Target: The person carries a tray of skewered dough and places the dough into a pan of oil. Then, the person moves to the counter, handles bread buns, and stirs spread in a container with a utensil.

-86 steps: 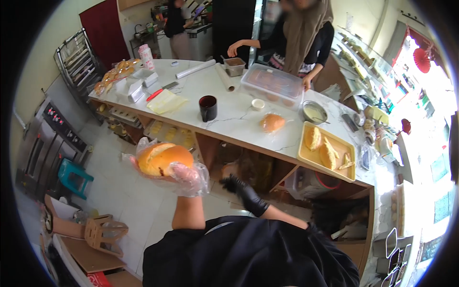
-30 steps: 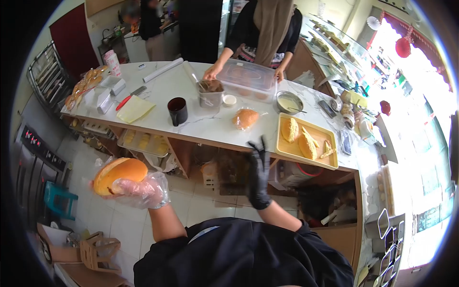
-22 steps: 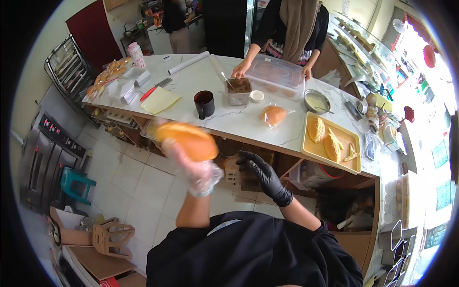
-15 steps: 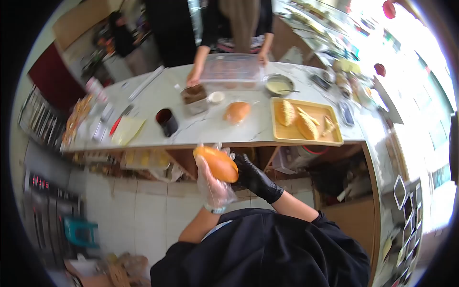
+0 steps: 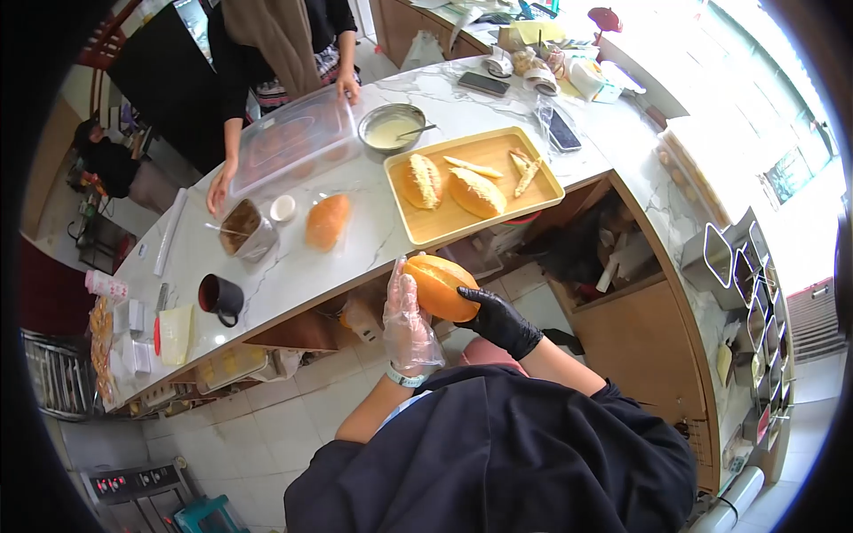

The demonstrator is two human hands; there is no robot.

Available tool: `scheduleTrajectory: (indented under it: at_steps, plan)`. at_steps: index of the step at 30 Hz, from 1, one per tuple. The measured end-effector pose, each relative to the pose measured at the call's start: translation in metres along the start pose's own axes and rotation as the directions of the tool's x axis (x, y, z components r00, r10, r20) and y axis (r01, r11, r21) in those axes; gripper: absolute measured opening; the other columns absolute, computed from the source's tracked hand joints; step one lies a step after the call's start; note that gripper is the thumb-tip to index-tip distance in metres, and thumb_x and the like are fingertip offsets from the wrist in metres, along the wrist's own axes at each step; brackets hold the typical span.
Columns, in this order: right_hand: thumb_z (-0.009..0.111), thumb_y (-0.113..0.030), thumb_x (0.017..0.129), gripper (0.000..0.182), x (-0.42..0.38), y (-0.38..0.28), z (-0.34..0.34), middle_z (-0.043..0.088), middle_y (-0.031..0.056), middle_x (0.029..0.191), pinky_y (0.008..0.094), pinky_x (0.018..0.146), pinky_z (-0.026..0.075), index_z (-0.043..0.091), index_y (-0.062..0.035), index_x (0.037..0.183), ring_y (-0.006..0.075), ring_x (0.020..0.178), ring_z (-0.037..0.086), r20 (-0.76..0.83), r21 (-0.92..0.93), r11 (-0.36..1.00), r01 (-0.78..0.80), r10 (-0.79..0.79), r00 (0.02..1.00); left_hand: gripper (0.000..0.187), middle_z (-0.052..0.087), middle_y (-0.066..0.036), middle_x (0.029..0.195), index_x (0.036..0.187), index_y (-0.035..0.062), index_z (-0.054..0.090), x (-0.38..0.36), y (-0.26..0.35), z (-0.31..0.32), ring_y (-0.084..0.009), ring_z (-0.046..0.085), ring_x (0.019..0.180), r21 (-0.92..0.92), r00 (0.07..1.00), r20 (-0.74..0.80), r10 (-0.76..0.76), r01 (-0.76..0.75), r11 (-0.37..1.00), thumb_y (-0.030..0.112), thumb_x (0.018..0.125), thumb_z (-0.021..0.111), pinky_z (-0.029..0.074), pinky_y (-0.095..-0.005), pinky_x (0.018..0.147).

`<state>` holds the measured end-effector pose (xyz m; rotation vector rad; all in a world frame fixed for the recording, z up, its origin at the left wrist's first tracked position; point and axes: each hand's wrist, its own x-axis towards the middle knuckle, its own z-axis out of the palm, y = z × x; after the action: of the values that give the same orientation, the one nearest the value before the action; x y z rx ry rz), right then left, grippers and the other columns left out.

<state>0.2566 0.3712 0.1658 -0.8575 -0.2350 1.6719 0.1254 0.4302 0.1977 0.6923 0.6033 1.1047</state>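
In front of my chest, just off the counter's edge, I hold a golden-brown bread roll (image 5: 442, 286) with a lengthwise line along its top. My left hand (image 5: 408, 324), in a clear plastic glove, presses along its left side. On the right, my right hand (image 5: 502, 322), gloved in black, grips the roll with the thumb on top. Beyond the hands lies a yellow tray (image 5: 407, 231). It bears two split rolls (image 5: 477, 193) topped with pale shreds, plus thin bread strips (image 5: 526, 173). A plastic-wrapped bun (image 5: 328, 222) rests on the counter to the left.
On the marble counter (image 5: 293, 293) stand a metal bowl (image 5: 391, 131) of pale cream, a tub (image 5: 253, 238) with brown filling, a white cup (image 5: 283, 209) and a dark mug (image 5: 220, 300). Across it, a person's hands (image 5: 347, 87) touch a lidded clear box (image 5: 298, 142). Phones lie behind the tray.
My view has turned to the right, so the tray now appears nearer and more central. The roll has come round slightly between my hands, and the right thumb now shows on top.
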Motion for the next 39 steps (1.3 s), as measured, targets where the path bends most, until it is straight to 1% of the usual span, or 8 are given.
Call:
scheduleTrajectory:
  at_steps: [6, 7, 10, 14, 21, 23, 26, 39]
  plan:
    - [0.060, -0.021, 0.079, 0.048, 0.029, -0.085, -0.054, 0.053, 0.0120, 0.110, 0.0326, 0.080, 0.047, 0.044, 0.0018, 0.118, 0.0229, 0.101, 0.052, -0.159, 0.027, 0.934, 0.357, -0.349, 0.924, 0.032, 0.049, -0.013, 0.115, 0.121, -0.0006, 0.040, 0.044, -0.034, 0.011, -0.0228, 0.050, 0.106, -0.061, 0.994, -0.036, 0.108, -0.110, 0.992, 0.013, 0.092, 0.038, 0.040, -0.0364, 0.094]
    - [0.057, -0.021, 0.080, 0.051, 0.041, -0.103, -0.076, 0.052, 0.0128, 0.113, 0.0340, 0.091, 0.040, 0.039, 0.0023, 0.123, 0.0222, 0.104, 0.052, -0.149, -0.081, 0.905, 0.418, -0.425, 0.893, 0.032, 0.050, -0.013, 0.113, 0.121, -0.0007, 0.040, 0.054, -0.032, 0.013, -0.0225, 0.050, 0.105, -0.068, 0.988, -0.056, 0.145, -0.148, 0.987, 0.013, 0.092, 0.038, 0.040, -0.0362, 0.093]
    - [0.060, -0.017, 0.079, 0.039, 0.060, -0.160, -0.119, 0.056, 0.0128, 0.101, 0.0332, 0.058, 0.052, 0.048, 0.0008, 0.112, 0.0222, 0.086, 0.058, -0.348, -0.469, 0.817, 0.336, -0.520, 0.780, 0.030, 0.052, -0.012, 0.105, 0.116, -0.0011, 0.043, 0.079, -0.027, 0.017, -0.0211, 0.052, 0.101, 0.086, 0.947, -0.160, 0.277, -0.266, 0.960, 0.013, 0.090, 0.044, 0.043, -0.0351, 0.090]
    - [0.062, -0.019, 0.079, 0.038, 0.100, -0.196, -0.150, 0.056, 0.0082, 0.096, 0.0263, 0.067, 0.048, 0.050, -0.0002, 0.110, 0.0148, 0.083, 0.055, -0.222, -0.717, 0.588, 0.375, -0.702, 0.677, 0.028, 0.053, -0.009, 0.102, 0.113, 0.0000, 0.045, 0.107, -0.020, 0.008, -0.0169, 0.053, 0.096, 0.264, 0.859, -0.262, 0.440, -0.375, 0.889, 0.014, 0.090, 0.045, 0.042, -0.0293, 0.086]
    - [0.058, -0.018, 0.082, 0.050, 0.137, -0.207, -0.176, 0.045, 0.0154, 0.115, 0.0317, 0.093, 0.033, 0.037, 0.0040, 0.121, 0.0224, 0.107, 0.042, -0.103, -0.890, 0.348, 0.294, -0.782, 0.614, 0.047, 0.046, -0.009, 0.109, 0.120, 0.0007, 0.038, 0.159, 0.039, -0.098, -0.0208, 0.045, 0.097, 0.796, 0.357, -0.405, 0.842, -0.316, 0.517, 0.027, 0.084, 0.055, 0.038, -0.0329, 0.086]
    - [0.058, -0.016, 0.082, 0.050, 0.134, -0.203, -0.172, 0.041, 0.0175, 0.120, 0.0335, 0.096, 0.030, 0.036, 0.0023, 0.123, 0.0248, 0.113, 0.038, 0.020, -0.971, 0.107, 0.214, -0.854, 0.519, 0.057, 0.044, -0.007, 0.112, 0.123, 0.0053, 0.036, 0.175, 0.062, -0.141, -0.0206, 0.045, 0.092, 0.434, 0.402, -0.760, 0.511, -0.272, 0.859, 0.037, 0.080, 0.057, 0.040, -0.0334, 0.078]
    - [0.057, -0.013, 0.082, 0.049, 0.112, -0.201, -0.141, 0.041, 0.0172, 0.121, 0.0342, 0.097, 0.029, 0.037, 0.0019, 0.123, 0.0262, 0.114, 0.038, 0.130, -0.988, -0.079, 0.132, -0.888, 0.441, 0.060, 0.045, -0.004, 0.109, 0.123, 0.0115, 0.036, 0.197, 0.095, -0.182, -0.0175, 0.045, 0.084, -0.035, 0.415, -0.908, 0.056, -0.208, 0.978, 0.045, 0.078, 0.057, 0.041, -0.0337, 0.068]
    - [0.051, -0.006, 0.085, 0.030, 0.108, -0.159, -0.048, 0.050, 0.0117, 0.111, 0.0331, 0.084, 0.039, 0.047, -0.0004, 0.115, 0.0216, 0.099, 0.049, 0.059, -0.967, 0.049, 0.250, -0.912, 0.406, 0.030, 0.047, -0.011, 0.068, 0.090, -0.0046, 0.042, 0.232, 0.122, -0.245, -0.0200, 0.053, 0.045, 0.041, 0.447, -0.870, 0.205, -0.349, 0.936, 0.020, 0.082, 0.057, 0.053, -0.0309, 0.045]
